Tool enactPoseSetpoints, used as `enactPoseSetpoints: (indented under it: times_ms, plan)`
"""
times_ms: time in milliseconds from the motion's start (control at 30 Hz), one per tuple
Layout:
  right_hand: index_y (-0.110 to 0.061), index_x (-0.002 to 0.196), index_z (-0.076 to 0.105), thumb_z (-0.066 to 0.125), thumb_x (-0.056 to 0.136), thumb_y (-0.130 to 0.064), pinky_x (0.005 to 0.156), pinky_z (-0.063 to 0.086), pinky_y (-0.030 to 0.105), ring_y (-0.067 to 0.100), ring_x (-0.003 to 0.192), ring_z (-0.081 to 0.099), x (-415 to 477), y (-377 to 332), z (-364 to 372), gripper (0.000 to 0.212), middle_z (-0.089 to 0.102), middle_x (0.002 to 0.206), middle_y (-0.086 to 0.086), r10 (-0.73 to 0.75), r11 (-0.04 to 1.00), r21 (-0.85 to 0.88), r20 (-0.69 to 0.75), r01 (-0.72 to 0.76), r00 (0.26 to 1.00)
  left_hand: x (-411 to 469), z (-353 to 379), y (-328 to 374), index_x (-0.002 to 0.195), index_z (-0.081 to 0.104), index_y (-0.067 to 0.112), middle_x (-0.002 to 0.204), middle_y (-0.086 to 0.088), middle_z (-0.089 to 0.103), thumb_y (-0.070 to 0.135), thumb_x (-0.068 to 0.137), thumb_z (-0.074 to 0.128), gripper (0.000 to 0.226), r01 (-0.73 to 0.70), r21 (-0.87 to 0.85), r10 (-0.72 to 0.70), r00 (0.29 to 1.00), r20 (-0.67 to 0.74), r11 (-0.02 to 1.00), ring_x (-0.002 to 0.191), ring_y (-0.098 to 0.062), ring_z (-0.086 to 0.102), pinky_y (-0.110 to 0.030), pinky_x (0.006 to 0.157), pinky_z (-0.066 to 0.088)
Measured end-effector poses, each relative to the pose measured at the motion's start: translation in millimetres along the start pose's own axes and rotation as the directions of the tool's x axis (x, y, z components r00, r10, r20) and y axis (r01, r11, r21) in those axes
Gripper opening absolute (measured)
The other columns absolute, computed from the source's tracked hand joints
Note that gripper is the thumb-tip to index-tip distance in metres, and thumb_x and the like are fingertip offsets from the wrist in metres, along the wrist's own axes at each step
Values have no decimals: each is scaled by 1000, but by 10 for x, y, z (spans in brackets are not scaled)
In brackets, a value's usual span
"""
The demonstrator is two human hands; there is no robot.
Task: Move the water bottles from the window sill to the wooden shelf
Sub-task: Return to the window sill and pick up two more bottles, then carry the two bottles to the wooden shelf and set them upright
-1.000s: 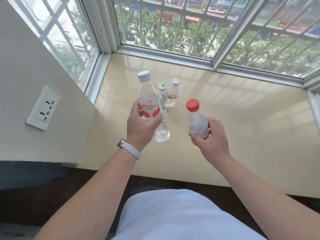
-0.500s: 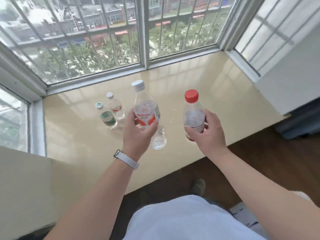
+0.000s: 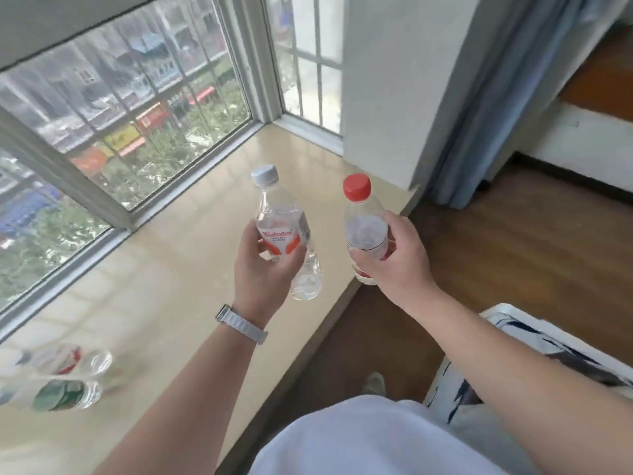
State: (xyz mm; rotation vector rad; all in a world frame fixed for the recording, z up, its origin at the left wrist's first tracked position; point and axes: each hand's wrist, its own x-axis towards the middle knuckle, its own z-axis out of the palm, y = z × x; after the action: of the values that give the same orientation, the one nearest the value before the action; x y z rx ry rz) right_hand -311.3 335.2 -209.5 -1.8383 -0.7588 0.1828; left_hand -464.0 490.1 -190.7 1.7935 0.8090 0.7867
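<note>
My left hand point(image 3: 265, 269) grips a clear water bottle with a white cap and an orange-and-white label point(image 3: 281, 228), held up over the beige window sill point(image 3: 191, 269). In my right hand point(image 3: 397, 265) is a second clear bottle with a red cap point(image 3: 364, 228), held just past the sill's right end. Two small bottles remain on the sill at the lower left, blurred: one with a red label point(image 3: 65, 359) and one with a green label point(image 3: 65, 394). No wooden shelf is in view.
Barred windows point(image 3: 137, 108) close the sill's far side. A white wall pillar point(image 3: 394, 90) and a blue curtain point(image 3: 486, 114) stand at the sill's right end. Wooden floor point(image 3: 513, 269) spreads to the right, with a white patterned object point(image 3: 534, 358) by my right arm.
The view has swung to the right. Both held bottles have travelled toward the sill's right end, and the two small bottles have slid to the lower left of the frame.
</note>
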Motion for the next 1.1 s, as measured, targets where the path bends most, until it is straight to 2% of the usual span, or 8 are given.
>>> enactPoseSetpoints:
  times_ms: [167,300,433,500,700,767,900,1100]
  plan:
    - [-29,118,55,74,65,-46,82,42,15,8,100,54,287,428,-893,59,52,104,-9,41,998,-31,-169,-47,985,310,1057,413,101,53,52,97,24,66,39,74,77,38,-119,-21,121,978,168,993,90,-6,63,-23,69,56]
    - [-26,118,57,73,66,-44,84,44,19,10,103,55,357,641,-1501,58,55,108,-5,87,995,-27,-296,-100,951,447,1760,674,101,55,47,95,21,66,37,76,78,36,-179,-57,188,934,304,982,89,-10,63,-34,74,59]
    - [-24,123,55,79,71,-34,87,48,31,14,104,58,356,855,-2003,58,60,114,1,173,982,-3,-380,-189,909,575,2403,913,105,56,45,95,24,66,36,76,78,38,-237,-109,260,863,432,965,85,-1,61,-17,72,51]
    - [-27,122,54,80,72,-32,86,49,33,14,104,59,338,954,-2212,57,62,114,-1,203,974,-3,-442,-227,874,623,2702,1017,107,56,41,95,25,65,34,76,78,38,-247,-133,280,828,486,960,85,0,61,-17,71,52]
    - [-51,113,47,74,65,-51,76,45,14,-1,98,58,403,1240,-2728,56,61,106,-20,279,933,-3,-629,-361,726,829,3575,1256,110,58,35,98,24,66,37,76,75,39,-272,-211,344,696,630,939,87,1,63,-11,71,47]
    - [-55,111,47,75,65,-50,76,47,17,0,95,59,482,1339,-2874,54,61,103,-25,273,925,-16,-670,-380,691,930,3889,1293,114,58,31,100,18,68,35,78,76,41,-254,-230,342,653,676,939,91,-5,64,-14,75,48]
    - [-57,107,49,77,66,-47,81,55,40,8,96,63,786,1628,-3167,51,63,103,-21,305,902,10,-723,-433,620,1255,4558,1363,114,60,28,100,16,68,30,78,77,40,-239,-292,377,569,730,926,92,-9,65,-15,77,49]
    - [-66,104,47,75,64,-49,82,53,28,0,96,61,1716,1952,-3532,52,62,104,-25,345,874,54,-768,-483,539,2100,5590,1583,119,59,26,103,26,67,18,78,81,47,-215,-323,388,485,784,922,95,1,65,-8,76,48]
